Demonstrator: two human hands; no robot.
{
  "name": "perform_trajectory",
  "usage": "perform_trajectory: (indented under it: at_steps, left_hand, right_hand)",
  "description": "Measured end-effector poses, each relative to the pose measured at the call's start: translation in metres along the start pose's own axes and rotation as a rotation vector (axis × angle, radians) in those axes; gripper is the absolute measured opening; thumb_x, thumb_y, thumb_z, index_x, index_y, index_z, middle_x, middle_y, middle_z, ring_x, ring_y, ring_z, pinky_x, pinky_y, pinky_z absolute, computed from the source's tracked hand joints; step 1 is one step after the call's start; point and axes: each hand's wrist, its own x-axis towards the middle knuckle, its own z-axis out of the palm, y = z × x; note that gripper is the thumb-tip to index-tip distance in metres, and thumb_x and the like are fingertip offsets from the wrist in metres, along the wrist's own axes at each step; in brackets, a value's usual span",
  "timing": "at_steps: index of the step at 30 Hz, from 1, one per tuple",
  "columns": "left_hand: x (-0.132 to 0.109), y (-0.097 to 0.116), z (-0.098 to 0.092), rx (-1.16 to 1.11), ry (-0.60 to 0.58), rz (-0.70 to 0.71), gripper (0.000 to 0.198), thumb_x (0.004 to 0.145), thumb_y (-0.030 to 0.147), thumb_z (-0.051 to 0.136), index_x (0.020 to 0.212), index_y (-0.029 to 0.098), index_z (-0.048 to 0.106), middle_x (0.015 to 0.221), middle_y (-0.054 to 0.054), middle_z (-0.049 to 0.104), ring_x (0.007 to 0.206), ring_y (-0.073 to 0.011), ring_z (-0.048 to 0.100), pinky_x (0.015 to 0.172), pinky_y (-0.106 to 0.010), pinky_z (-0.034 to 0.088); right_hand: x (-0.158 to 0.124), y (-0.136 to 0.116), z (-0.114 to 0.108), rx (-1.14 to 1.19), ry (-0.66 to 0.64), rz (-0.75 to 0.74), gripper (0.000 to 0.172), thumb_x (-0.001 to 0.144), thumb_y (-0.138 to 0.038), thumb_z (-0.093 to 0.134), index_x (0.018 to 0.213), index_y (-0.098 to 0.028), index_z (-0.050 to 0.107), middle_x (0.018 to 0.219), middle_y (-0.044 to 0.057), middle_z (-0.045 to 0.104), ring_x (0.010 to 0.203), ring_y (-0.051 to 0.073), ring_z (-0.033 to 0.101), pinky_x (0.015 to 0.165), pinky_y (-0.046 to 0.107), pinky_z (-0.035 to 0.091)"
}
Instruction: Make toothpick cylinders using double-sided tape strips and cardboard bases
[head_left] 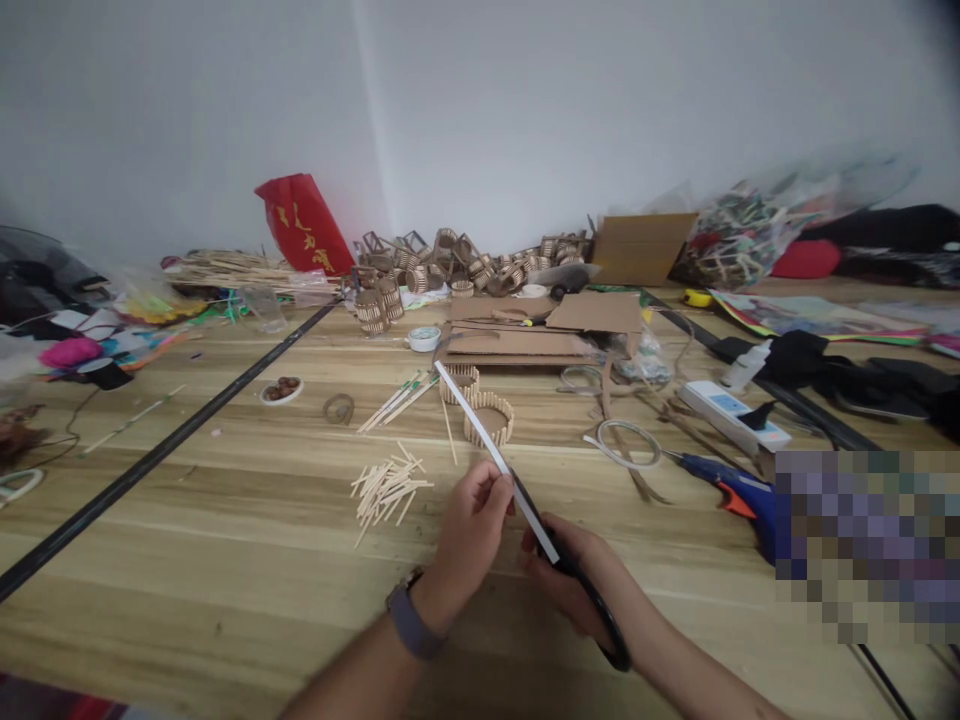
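My left hand [480,510] is closed in a pinch on a long, narrow white strip [480,425], which slants from upper left to lower right. My right hand [581,580] is wrapped round black-handled scissors [604,610]; their dark blade lies close along the strip's lower part. Whether the blades are apart cannot be made out. Beyond the left hand stands a small round ring of short wooden sticks [491,420], with a second one partly hidden behind the strip. Left of the hand lies a loose pile of short sticks [386,487].
A blue glue gun [739,495] lies at right, near a white power strip [735,415] and a coil of clear tubing [626,443]. Cardboard sheets [525,340] and many stick-and-ring pieces [480,262] lie at the back. A small bowl [281,390] stands left, beside a long black bar [180,430].
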Motion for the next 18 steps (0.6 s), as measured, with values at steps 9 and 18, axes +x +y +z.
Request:
perform_trajectory:
  at_steps: [9, 18]
  left_hand:
    - [-0.0027, 0.0027, 0.0015, 0.006, -0.010, 0.003, 0.028, 0.089, 0.034, 0.047, 0.065, 0.021, 0.042, 0.057, 0.007, 0.037, 0.054, -0.0108, 0.035, 0.052, -0.024, 0.028]
    - [-0.0024, 0.0037, 0.0024, -0.004, -0.041, -0.027, 0.024, 0.086, 0.030, 0.048, 0.065, 0.021, 0.041, 0.058, 0.006, 0.038, 0.055, -0.0108, 0.036, 0.053, -0.024, 0.029]
  right_hand:
    - [-0.0043, -0.0040, -0.0001, -0.022, 0.077, -0.050, 0.018, 0.075, -0.035, 0.050, 0.066, -0.021, 0.054, 0.056, -0.002, 0.059, 0.053, 0.015, 0.054, 0.051, 0.023, 0.041]
    - [0.0000, 0.0007, -0.0039, -0.054, 0.058, -0.178, 0.011, 0.071, -0.026, 0.047, 0.071, -0.020, 0.057, 0.060, -0.001, 0.060, 0.054, 0.014, 0.055, 0.054, 0.023, 0.045]
